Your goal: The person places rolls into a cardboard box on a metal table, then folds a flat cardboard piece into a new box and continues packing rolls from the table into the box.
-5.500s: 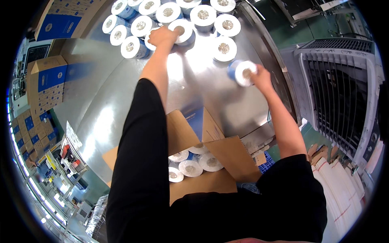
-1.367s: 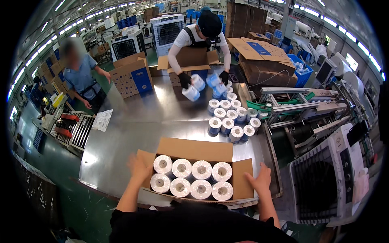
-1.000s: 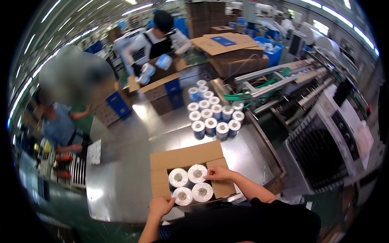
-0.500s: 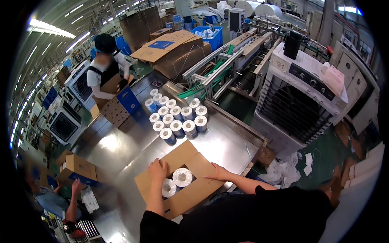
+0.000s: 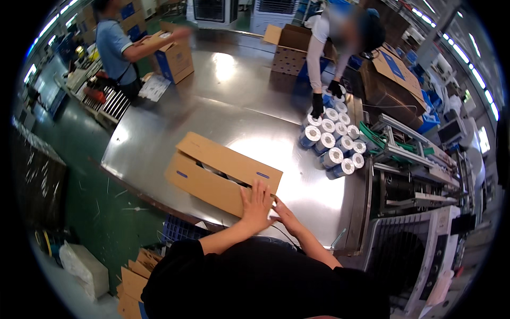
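Note:
A brown cardboard box [image 5: 223, 178] stands on the metal table in front of me, its two long top flaps folded inward. Through the narrow gap between the flaps, a little of the rolls [image 5: 211, 169] shows. My left hand [image 5: 257, 204] lies flat on the near flap at the right end, fingers stretched and slightly spread. At that same end, my right hand [image 5: 288, 219] grips the box's corner edge, partly hidden. Something small and white shows between the two hands; its kind is unclear.
Several blue-and-white rolls [image 5: 329, 139] stand at the right; a co-worker's black-gloved hands [image 5: 317, 105] reach into them. Another person [image 5: 118, 48] handles an open carton [image 5: 178, 63] at the far left. A conveyor frame [image 5: 409, 151] and an air cooler [image 5: 406, 255] border the right side.
My view has swung left. The box's long flaps have folded inward over the rolls. My left hand has moved to the right end, and the gloved co-worker now reaches for the standing rolls.

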A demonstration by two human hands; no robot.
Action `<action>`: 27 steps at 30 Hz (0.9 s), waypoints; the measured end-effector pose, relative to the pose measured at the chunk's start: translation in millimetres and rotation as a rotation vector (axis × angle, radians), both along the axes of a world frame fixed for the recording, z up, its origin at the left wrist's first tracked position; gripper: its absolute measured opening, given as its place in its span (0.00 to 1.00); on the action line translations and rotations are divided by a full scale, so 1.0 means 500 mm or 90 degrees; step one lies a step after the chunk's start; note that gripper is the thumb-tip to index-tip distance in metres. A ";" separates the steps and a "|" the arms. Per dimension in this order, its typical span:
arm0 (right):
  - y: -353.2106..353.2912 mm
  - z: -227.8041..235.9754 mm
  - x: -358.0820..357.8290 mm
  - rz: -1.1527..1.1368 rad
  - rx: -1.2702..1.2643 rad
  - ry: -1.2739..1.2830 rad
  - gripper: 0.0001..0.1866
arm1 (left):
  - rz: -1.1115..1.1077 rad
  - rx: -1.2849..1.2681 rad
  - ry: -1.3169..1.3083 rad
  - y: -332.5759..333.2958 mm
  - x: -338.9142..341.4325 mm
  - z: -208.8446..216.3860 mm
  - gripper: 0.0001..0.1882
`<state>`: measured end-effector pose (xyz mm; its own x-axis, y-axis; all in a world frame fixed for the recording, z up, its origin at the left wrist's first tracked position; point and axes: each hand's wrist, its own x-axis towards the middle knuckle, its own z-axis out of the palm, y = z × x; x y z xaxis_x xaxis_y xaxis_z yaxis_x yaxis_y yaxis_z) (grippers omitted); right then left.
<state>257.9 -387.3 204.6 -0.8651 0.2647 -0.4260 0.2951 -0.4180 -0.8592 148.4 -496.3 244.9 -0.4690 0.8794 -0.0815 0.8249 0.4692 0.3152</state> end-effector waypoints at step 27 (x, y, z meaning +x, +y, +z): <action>-0.039 -0.096 0.150 0.487 0.329 -0.262 0.18 | 0.815 -0.098 0.052 -0.689 0.200 -0.241 0.37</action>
